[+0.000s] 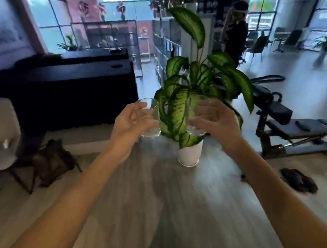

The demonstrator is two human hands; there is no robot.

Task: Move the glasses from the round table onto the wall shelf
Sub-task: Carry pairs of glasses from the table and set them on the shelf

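Note:
I hold two clear drinking glasses up in front of me, both lifted above the wood-grain table (148,204). My left hand (131,123) grips one glass (152,120) from the left side. My right hand (218,122) is wrapped around the other glass (194,125) from the right. Both glasses look empty and stand roughly upright. They hang just in front of a leafy potted plant. The view is motion-blurred, and no wall shelf can be made out with certainty.
A green plant in a white pot (189,155) stands on the table right behind the glasses. A dark cabinet (70,83) is at left, a weight bench (297,130) at right, a brown bag (53,159) on the floor. A person (234,31) stands far back.

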